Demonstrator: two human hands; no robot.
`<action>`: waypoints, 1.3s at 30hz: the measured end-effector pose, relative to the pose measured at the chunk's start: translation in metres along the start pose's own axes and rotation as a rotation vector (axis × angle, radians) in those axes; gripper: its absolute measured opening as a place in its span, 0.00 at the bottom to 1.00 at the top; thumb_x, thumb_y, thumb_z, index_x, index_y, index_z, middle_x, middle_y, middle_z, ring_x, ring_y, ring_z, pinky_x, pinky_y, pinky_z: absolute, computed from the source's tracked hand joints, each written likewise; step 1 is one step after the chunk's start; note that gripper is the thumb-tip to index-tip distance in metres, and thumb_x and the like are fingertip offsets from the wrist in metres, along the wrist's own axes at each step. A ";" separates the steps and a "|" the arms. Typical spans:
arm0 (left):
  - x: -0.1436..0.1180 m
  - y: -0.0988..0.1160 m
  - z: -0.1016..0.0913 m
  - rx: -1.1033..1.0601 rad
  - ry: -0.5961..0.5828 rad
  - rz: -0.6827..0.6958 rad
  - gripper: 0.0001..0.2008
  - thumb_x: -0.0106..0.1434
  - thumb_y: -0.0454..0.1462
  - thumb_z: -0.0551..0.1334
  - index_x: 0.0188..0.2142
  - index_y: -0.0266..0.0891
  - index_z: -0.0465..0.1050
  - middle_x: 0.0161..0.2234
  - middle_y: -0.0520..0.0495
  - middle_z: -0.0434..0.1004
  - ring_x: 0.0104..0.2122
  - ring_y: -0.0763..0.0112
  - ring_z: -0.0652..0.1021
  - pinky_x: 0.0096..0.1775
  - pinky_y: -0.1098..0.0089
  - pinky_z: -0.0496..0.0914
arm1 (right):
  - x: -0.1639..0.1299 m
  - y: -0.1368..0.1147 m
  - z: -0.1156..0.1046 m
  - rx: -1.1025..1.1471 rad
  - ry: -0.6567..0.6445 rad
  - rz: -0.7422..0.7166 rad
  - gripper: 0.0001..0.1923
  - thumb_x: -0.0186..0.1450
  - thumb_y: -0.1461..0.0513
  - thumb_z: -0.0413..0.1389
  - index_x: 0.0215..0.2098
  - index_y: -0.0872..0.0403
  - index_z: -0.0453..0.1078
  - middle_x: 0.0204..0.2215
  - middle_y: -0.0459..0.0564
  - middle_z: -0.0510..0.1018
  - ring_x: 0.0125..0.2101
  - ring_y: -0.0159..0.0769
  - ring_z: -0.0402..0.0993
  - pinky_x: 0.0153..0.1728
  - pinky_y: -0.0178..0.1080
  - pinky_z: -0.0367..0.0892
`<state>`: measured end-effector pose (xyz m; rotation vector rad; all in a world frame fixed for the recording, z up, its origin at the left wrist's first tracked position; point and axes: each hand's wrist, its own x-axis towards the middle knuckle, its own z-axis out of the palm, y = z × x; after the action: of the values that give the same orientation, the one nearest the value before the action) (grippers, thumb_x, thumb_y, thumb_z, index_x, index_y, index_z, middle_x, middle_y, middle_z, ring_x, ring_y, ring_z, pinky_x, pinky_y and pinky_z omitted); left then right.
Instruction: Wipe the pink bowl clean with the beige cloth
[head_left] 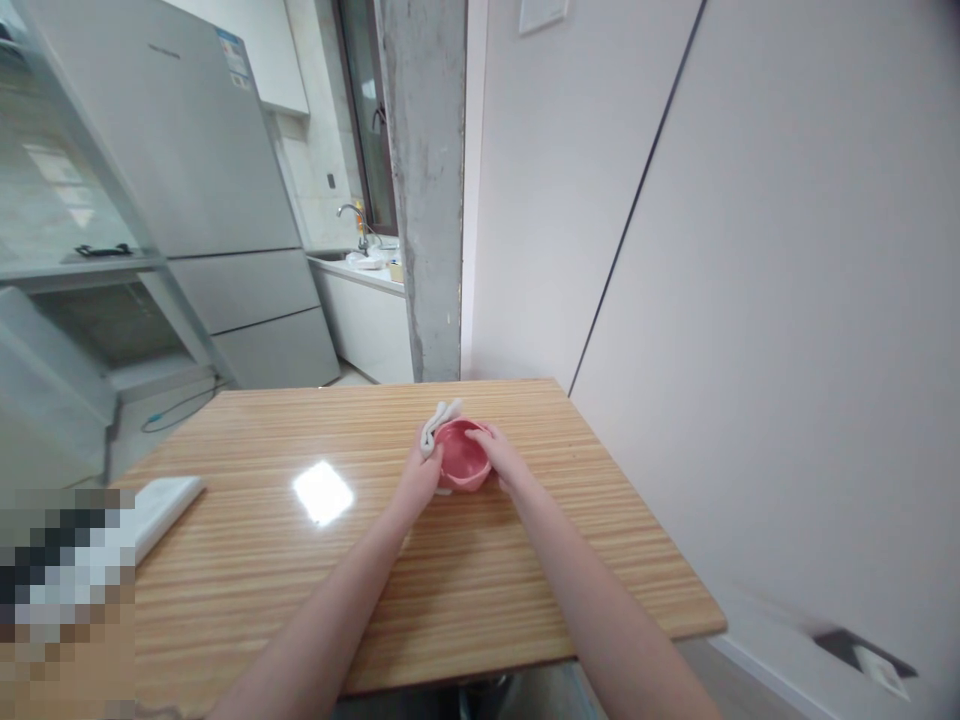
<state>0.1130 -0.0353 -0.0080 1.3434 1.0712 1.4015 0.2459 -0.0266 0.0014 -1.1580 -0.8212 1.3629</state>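
Over the far middle of the table, a pink bowl (463, 456) is tilted so that its hollow inside faces me. My left hand (424, 472) grips a folded white cloth (437, 428) against the bowl's left side, with the thumb at the rim. My right hand (501, 458) is closed round the bowl's right rim, thumb inside and the other fingers mostly hidden behind. Whether the bowl's base touches the table cannot be made out.
The wood-grain table (285, 590) ends at a white wall on the right. A white flat object (169, 500) lies at its left edge, beside a blurred-out patch. Behind stand a grey fridge (187, 150), a concrete pillar (427, 190) and a sink counter with a faucet (360, 225).
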 end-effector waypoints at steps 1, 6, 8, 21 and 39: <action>0.000 0.001 -0.001 -0.010 -0.007 -0.010 0.22 0.57 0.34 0.56 0.52 0.41 0.63 0.55 0.46 0.68 0.56 0.64 0.67 0.59 0.60 0.57 | 0.001 0.001 -0.001 -0.006 -0.027 -0.002 0.12 0.49 0.61 0.59 0.33 0.52 0.70 0.31 0.46 0.78 0.35 0.35 0.72 0.38 0.37 0.65; 0.000 0.008 -0.002 -0.022 -0.060 -0.017 0.21 0.59 0.36 0.58 0.53 0.40 0.64 0.58 0.44 0.64 0.58 0.63 0.64 0.60 0.61 0.55 | 0.005 0.007 -0.001 -0.020 -0.029 -0.017 0.12 0.50 0.58 0.58 0.33 0.53 0.72 0.32 0.47 0.79 0.36 0.36 0.72 0.39 0.38 0.64; -0.001 0.011 0.000 -0.013 -0.062 0.003 0.21 0.61 0.39 0.57 0.54 0.39 0.64 0.58 0.44 0.64 0.58 0.63 0.64 0.60 0.61 0.55 | 0.006 0.011 0.000 -0.004 0.012 -0.040 0.12 0.51 0.56 0.58 0.32 0.54 0.72 0.33 0.47 0.79 0.36 0.36 0.72 0.39 0.38 0.64; 0.000 0.008 0.002 0.002 -0.085 0.019 0.23 0.61 0.44 0.58 0.54 0.40 0.63 0.55 0.42 0.68 0.58 0.61 0.65 0.60 0.59 0.56 | 0.007 0.019 0.003 0.092 0.101 -0.083 0.12 0.50 0.56 0.59 0.30 0.53 0.72 0.32 0.48 0.79 0.36 0.38 0.72 0.39 0.39 0.65; -0.001 0.007 0.001 0.045 -0.076 0.032 0.21 0.62 0.47 0.56 0.52 0.42 0.64 0.54 0.42 0.69 0.56 0.61 0.67 0.59 0.59 0.57 | 0.013 0.025 0.002 0.073 0.149 -0.113 0.14 0.49 0.54 0.59 0.31 0.53 0.71 0.32 0.48 0.78 0.35 0.37 0.72 0.37 0.37 0.65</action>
<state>0.1137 -0.0375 -0.0015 1.4407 1.0403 1.3459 0.2379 -0.0176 -0.0240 -1.1243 -0.7138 1.1894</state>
